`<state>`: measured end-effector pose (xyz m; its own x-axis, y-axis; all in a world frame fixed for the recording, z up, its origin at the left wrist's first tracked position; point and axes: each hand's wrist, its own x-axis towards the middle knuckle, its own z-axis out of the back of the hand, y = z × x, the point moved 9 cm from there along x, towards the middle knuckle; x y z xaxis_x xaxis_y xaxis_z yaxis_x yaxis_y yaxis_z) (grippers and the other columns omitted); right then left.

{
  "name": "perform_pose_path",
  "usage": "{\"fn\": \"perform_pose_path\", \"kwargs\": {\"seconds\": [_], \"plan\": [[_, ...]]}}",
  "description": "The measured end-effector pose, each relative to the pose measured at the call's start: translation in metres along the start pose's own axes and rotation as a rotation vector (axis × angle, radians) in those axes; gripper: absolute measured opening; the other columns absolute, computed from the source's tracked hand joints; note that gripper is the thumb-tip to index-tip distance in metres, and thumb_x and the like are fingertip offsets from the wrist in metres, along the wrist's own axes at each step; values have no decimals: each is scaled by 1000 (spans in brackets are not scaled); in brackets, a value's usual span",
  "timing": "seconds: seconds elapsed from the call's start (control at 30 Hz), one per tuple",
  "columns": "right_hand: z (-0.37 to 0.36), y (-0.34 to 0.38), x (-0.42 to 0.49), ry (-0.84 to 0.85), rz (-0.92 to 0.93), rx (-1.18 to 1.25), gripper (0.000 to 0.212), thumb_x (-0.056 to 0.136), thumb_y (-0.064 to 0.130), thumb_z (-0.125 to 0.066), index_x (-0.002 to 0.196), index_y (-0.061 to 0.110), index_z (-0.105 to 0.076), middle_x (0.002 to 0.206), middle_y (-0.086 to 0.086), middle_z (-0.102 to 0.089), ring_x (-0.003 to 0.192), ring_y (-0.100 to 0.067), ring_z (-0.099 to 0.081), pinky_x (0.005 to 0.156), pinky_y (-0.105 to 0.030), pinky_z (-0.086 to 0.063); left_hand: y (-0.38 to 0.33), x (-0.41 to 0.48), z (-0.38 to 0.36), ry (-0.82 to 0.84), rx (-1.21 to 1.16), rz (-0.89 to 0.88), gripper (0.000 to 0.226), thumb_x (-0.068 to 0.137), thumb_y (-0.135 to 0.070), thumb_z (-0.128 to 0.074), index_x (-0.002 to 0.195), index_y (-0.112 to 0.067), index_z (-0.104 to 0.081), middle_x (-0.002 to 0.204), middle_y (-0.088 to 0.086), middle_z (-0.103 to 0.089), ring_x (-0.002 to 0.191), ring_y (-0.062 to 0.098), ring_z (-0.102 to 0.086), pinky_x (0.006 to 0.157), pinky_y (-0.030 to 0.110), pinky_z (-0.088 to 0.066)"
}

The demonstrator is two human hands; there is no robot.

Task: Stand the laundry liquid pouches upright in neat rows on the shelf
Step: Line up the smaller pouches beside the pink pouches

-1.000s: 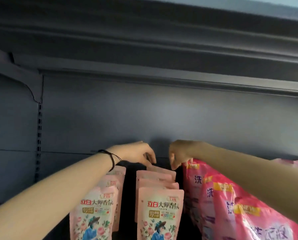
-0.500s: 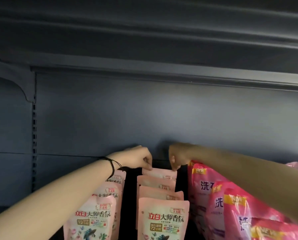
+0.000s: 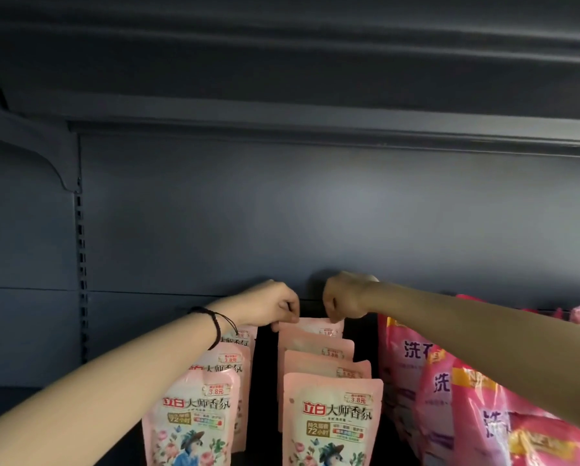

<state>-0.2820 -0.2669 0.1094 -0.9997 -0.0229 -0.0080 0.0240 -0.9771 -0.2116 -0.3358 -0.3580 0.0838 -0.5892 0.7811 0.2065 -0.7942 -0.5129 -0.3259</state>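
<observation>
Left hand (image 3: 268, 306): fingertips pinching the top left corner of the pale pink plastic pouch (image 3: 312, 327).
Right hand (image 3: 344, 299): fingers curled, pinching its top right corner.
Pouch: upright, far end of the right pale row (image 3: 330, 403).

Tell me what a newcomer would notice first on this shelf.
Centre frame, the left hand and right hand pinch the top corners of the rearmost pouch in the right pale-pink row. Two upright rows of pale-pink pouches run toward the camera below them, with brighter pink bags crowding the right.
</observation>
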Motion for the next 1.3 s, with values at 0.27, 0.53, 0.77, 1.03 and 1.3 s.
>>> {"fn": "perform_pose_path", "kwargs": {"seconds": [0.27,0.53,0.77,1.03,1.3], "plan": [[1,-4,-9,59,29,-45,23,91,30,-62,108,17,-70,115,1,-67,109,-20,-59,91,-38,-52,-19,-3,6,26,178,-7,12,90,-33,-63,94,-22,-68,82,-4,-70,76,17,-67,62,23,-44],[58,31,-52,-374,183,-332,26,93,46,-51,114,32,-59,110,5,-64,99,-21,-61,70,-29,-43,-41,-91,54,-36,705,-297,22,98,-44,-42,109,-34,-58,101,-15,-65,98,9,-57,80,35,-49],[65,100,-95,-396,197,-169,22,91,47,-52,110,37,-59,101,15,-63,93,-13,-61,62,-25,-37,-15,-187,82,-133,681,-303,36,96,-53,-31,114,-38,-58,104,-20,-63,100,-1,-49,90,26,-42],[10,156,-116,-667,54,575,26,87,34,-67,109,19,-68,101,5,-65,77,-4,-58,66,-6,-43,31,-251,63,-520,-31,-71,25,86,-51,-51,105,-41,-65,102,-23,-60,101,-8,-50,80,18,-40],[-31,155,-100,-678,-176,736,38,92,28,-61,126,13,-59,110,0,-53,83,-10,-55,80,-22,-47,69,-249,20,-685,-637,108,18,86,-28,-68,99,-40,-63,92,-22,-68,89,-12,-59,68,7,-44]]}}
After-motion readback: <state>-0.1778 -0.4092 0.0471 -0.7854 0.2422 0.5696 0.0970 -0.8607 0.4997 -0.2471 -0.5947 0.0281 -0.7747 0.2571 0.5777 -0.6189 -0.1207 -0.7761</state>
